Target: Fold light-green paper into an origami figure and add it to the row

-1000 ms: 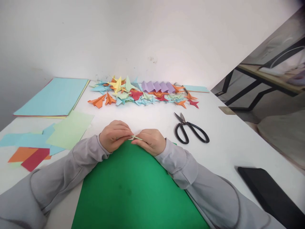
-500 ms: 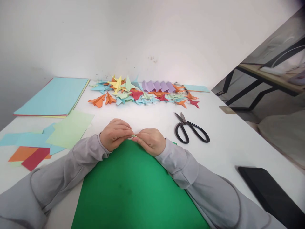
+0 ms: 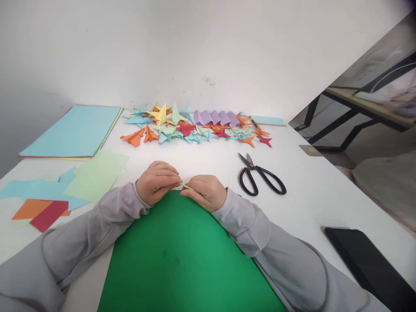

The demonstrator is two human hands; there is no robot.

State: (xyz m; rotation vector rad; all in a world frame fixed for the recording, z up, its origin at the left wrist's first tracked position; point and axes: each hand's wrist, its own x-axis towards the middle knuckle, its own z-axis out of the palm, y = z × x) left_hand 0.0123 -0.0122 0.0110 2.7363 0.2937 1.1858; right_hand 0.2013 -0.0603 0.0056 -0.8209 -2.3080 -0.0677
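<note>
My left hand (image 3: pixel 159 183) and my right hand (image 3: pixel 205 191) meet over the far edge of a green sheet (image 3: pixel 182 251). Between their fingertips runs a thin, pale green folded piece of paper (image 3: pixel 186 186), seen edge-on. The left fingers and thumb pinch its left end. My right hand holds the other end between forefinger and thumb, with the thumb slightly lowered. Most of the paper's shape is hidden by the fingers.
Black-handled scissors (image 3: pixel 250 173) lie partly open to the right. Folded paper figures (image 3: pixel 195 130) line the wall. A stack of coloured sheets (image 3: pixel 74 130) and loose paper pieces (image 3: pixel 97 175) are at left. A black flat device (image 3: pixel 370 260) lies at lower right.
My right thumb has dropped a little away from the forefinger, and more of the pale green paper's edge shows. The left hand has hardly moved.
</note>
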